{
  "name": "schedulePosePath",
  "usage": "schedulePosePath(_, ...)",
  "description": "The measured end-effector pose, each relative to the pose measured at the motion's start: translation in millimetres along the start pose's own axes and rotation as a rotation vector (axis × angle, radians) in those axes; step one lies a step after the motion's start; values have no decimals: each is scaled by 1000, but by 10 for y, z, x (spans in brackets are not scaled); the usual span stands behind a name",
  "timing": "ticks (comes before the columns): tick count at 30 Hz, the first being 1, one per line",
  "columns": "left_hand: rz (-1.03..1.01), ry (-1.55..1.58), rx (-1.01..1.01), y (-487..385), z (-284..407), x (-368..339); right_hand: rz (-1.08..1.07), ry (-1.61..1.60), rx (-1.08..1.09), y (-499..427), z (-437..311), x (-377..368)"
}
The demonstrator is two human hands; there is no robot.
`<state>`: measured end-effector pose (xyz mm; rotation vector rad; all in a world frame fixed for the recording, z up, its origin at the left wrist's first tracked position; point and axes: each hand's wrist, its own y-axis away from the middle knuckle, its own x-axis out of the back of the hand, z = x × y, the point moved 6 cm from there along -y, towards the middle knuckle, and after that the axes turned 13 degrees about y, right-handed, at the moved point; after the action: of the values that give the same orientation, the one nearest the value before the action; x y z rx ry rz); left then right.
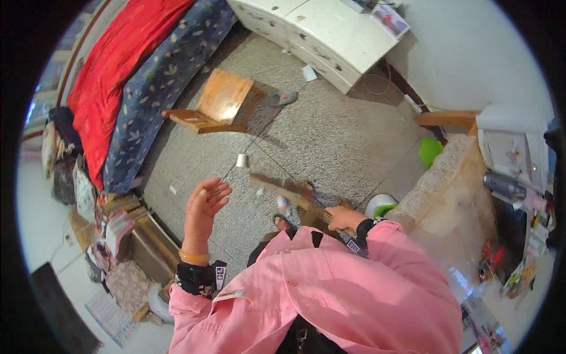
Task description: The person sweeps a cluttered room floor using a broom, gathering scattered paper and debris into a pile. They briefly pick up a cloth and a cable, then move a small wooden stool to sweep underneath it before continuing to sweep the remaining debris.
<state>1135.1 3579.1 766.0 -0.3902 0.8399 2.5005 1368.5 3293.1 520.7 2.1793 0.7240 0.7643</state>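
My left hand is raised above the floor with its fingers apart and nothing in it. My right hand grips the near end of a long brown piece that looks like cardboard, seen nearly edge-on. That piece slants away to the left over the floor, and its lower side is partly hidden. A white paper cup lies on the floor beyond my left hand. Small white and coloured scraps show on the floor beside the brown piece.
A wooden chair stands ahead, with a grey slipper beside it. White drawers are at the back. A bed with red bedding lines the left. On the right are a cloth-covered table and a white bin.
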Motion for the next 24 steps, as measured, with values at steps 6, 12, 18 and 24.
schedulePosePath(6,-1,-10,8,-35,0,-104,196,-118,-100,776,318,414)
schedulePosePath(12,-29,-26,26,-1,-15,-249,301,-106,-427,1153,980,807)
schedulePosePath(18,-113,-80,-9,5,150,-520,374,16,-440,577,1136,346)
schedulePosePath(24,-147,-62,-17,-31,216,-582,199,-168,-161,695,843,-84)
